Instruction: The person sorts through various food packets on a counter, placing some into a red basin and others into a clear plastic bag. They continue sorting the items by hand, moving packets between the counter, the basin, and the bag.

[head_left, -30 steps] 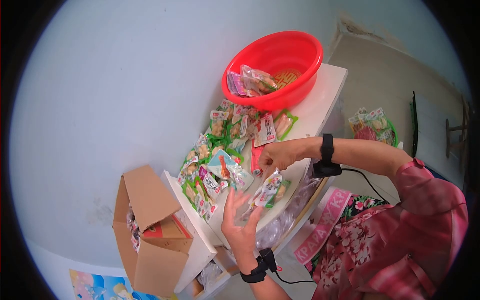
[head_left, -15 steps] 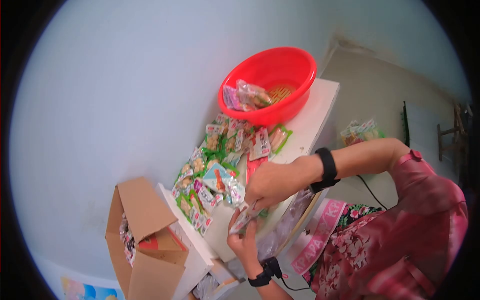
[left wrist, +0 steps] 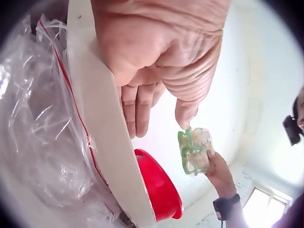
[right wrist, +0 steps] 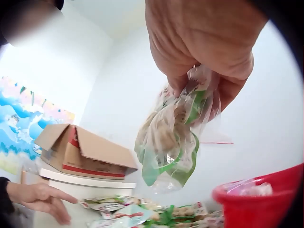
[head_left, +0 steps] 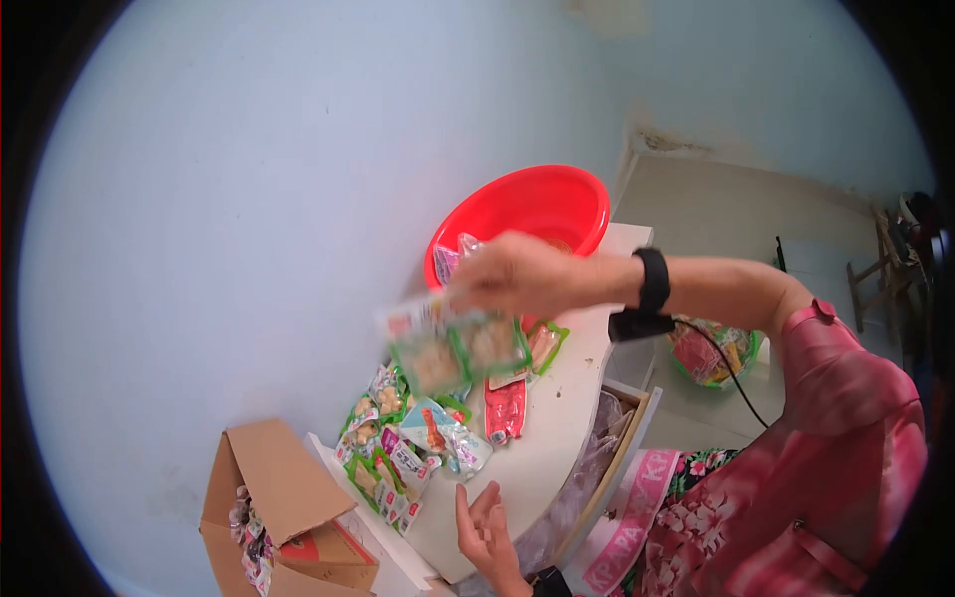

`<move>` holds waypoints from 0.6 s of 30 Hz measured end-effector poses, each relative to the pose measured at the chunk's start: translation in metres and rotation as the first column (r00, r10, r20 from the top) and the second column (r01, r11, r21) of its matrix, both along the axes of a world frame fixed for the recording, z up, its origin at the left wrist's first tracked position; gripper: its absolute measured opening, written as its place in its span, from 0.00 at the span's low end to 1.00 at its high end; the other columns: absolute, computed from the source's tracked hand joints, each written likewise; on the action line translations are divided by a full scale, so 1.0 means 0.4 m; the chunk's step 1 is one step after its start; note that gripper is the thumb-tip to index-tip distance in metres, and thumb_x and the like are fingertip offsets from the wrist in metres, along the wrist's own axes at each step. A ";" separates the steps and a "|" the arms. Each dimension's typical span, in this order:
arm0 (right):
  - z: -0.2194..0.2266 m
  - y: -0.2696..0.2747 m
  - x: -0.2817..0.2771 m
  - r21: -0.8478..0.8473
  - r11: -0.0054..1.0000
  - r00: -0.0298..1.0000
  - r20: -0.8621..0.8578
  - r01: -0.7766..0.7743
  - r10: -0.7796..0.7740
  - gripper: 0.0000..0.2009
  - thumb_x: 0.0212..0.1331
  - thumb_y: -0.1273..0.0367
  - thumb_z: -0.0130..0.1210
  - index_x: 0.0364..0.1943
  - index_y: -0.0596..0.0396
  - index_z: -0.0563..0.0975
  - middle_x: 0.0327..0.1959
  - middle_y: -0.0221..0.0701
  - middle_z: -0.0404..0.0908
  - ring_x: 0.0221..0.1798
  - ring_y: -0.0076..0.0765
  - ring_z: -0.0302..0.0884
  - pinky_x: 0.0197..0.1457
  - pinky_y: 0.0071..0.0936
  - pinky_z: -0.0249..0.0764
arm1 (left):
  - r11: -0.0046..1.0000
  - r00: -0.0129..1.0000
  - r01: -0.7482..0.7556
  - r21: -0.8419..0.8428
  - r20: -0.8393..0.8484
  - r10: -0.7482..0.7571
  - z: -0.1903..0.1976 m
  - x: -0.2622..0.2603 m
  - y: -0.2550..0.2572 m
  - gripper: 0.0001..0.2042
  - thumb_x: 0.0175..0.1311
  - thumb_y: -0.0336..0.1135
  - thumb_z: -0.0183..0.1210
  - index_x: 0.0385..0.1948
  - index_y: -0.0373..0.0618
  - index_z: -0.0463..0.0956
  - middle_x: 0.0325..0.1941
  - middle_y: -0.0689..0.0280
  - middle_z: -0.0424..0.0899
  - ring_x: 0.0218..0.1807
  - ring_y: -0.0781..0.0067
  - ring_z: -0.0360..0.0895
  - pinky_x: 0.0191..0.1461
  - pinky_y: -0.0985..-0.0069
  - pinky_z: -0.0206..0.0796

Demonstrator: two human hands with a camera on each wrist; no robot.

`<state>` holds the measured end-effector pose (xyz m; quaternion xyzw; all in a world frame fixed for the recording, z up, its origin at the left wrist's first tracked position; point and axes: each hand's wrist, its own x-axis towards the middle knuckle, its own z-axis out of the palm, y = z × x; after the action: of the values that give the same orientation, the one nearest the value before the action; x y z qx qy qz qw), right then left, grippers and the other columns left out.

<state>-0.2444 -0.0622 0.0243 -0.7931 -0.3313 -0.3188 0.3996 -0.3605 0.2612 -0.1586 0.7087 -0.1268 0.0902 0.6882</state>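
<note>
My right hand (head_left: 517, 274) pinches clear-fronted, green-edged snack packets (head_left: 433, 363) by their top and holds them up over the table. Pale, lumpy food shows through the plastic. In the right wrist view the gripped packets (right wrist: 166, 137) hang down, bunched under the fingers, with clear film around them. My left hand (head_left: 485, 542) is over the near part of the table, fingers loosely extended and nothing in it. Several more snack packets (head_left: 403, 463) lie in a pile at the wall side, beside a red packet (head_left: 505, 410).
A red basin (head_left: 600, 204) with a few packets in it stands at the table's far end. An open cardboard box (head_left: 284, 453) is at the left. Clear plastic bags (left wrist: 42, 118) fill an open drawer under the table edge. A green basket (head_left: 711, 378) of packets sits on the floor.
Both hands were together at a packet half a second ago. The left hand has since let go, and the right hand has lifted the packets up towards the basin side.
</note>
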 end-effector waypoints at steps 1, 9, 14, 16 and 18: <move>0.043 -0.040 -0.001 -0.095 0.989 0.986 -0.115 0.110 -0.120 0.07 0.69 0.72 0.60 0.46 0.59 0.83 0.32 0.39 0.82 0.34 0.31 0.78 0.41 0.34 0.77 | 1.000 0.999 -0.013 -0.007 -0.032 0.012 0.017 -0.008 -0.006 0.26 0.72 0.32 0.62 0.68 0.28 0.66 0.53 0.47 0.87 0.55 0.61 0.84 0.62 0.65 0.75; 0.056 -0.248 0.144 -0.366 0.710 0.756 -0.027 0.602 -0.654 0.08 0.68 0.67 0.55 0.41 0.56 0.83 0.33 0.47 0.83 0.41 0.60 0.82 0.44 0.52 0.75 | 0.982 0.989 0.034 0.184 -0.146 -0.007 0.068 -0.027 0.012 0.19 0.77 0.36 0.58 0.60 0.28 0.76 0.54 0.53 0.88 0.57 0.64 0.84 0.66 0.70 0.72; -0.013 -0.376 0.219 -0.390 0.607 0.632 -0.078 0.693 -0.771 0.08 0.66 0.67 0.56 0.41 0.54 0.84 0.37 0.48 0.85 0.44 0.62 0.81 0.46 0.54 0.75 | 0.994 0.995 0.041 0.103 -0.093 -0.031 0.043 -0.021 0.011 0.18 0.77 0.36 0.57 0.59 0.28 0.77 0.53 0.54 0.88 0.56 0.65 0.84 0.66 0.70 0.72; -0.026 -0.414 0.243 -0.406 0.582 0.590 -0.120 0.705 -0.798 0.08 0.65 0.68 0.56 0.40 0.55 0.85 0.37 0.48 0.85 0.45 0.63 0.81 0.47 0.54 0.75 | 0.992 0.996 0.050 0.118 -0.080 -0.041 0.047 -0.021 0.012 0.19 0.77 0.35 0.57 0.60 0.29 0.76 0.53 0.54 0.88 0.56 0.65 0.84 0.65 0.69 0.72; -0.045 -0.453 0.272 -0.419 0.575 0.573 -0.147 0.702 -0.806 0.08 0.63 0.69 0.57 0.39 0.56 0.84 0.37 0.49 0.85 0.45 0.64 0.81 0.48 0.54 0.75 | 0.986 0.995 0.066 0.150 -0.079 -0.054 0.038 -0.016 0.019 0.20 0.78 0.35 0.56 0.63 0.28 0.74 0.53 0.54 0.88 0.56 0.64 0.84 0.65 0.69 0.73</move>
<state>-0.1355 -0.2435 0.0061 -0.9508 0.0681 -0.2686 0.1383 -0.3669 0.2690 -0.1433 0.7579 -0.1290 0.0331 0.6386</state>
